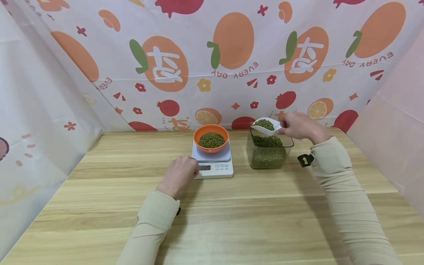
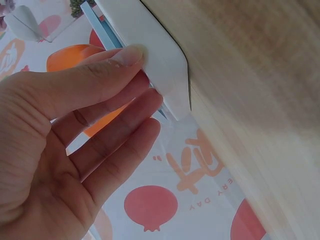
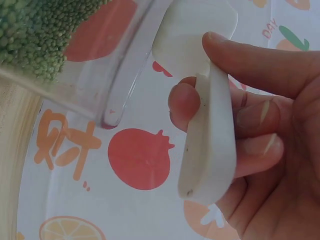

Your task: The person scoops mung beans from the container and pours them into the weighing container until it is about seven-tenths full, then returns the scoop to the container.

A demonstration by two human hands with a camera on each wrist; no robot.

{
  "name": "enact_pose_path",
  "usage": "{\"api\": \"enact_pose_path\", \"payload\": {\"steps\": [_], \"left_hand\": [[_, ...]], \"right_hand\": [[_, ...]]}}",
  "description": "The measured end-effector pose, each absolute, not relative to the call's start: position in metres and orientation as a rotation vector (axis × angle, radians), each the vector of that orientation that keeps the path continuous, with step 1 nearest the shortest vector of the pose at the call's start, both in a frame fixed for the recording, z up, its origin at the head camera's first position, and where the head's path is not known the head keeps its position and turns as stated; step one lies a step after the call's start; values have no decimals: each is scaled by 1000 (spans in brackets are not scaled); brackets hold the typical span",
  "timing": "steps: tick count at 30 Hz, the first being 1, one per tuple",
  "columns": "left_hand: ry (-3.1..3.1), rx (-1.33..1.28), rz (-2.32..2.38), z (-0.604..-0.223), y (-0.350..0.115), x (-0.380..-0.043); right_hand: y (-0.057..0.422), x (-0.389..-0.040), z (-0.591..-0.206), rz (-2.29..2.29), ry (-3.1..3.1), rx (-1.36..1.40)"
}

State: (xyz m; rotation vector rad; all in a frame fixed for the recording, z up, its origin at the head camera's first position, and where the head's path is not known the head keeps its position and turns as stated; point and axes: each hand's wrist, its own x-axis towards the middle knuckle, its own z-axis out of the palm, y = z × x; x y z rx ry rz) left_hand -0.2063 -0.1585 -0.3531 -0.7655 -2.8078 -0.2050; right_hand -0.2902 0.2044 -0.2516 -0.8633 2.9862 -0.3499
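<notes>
My right hand (image 1: 298,126) grips the handle of a white scoop (image 1: 264,131), thumb on top and fingers curled underneath. Small green beans (image 1: 265,124) fill the scoop, which is tilted slightly over a clear container (image 1: 253,158) holding more of them. To the left, my left hand (image 1: 180,175) rests at the front left corner of a white kitchen scale (image 1: 228,173). In the left wrist view its thumb and loosely bent fingers (image 2: 112,160) touch the scale's edge. An orange bowl (image 1: 212,150) with green beans in it sits on the scale's platform.
The wooden table (image 1: 238,221) meets a fruit-patterned cloth (image 1: 192,103) hanging just behind the scale and container. Pale cloth also hangs along the left and right sides. A dark strap (image 1: 305,160) hangs by my right sleeve.
</notes>
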Motion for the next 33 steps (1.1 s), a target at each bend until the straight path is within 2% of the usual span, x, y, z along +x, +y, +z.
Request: {"api": "enact_pose_path", "payload": {"steps": [33], "left_hand": [[-2785,-772,-207,-353,-158,-204]], "right_hand": [[158,-292,-237,-448,2991,-977]]}}
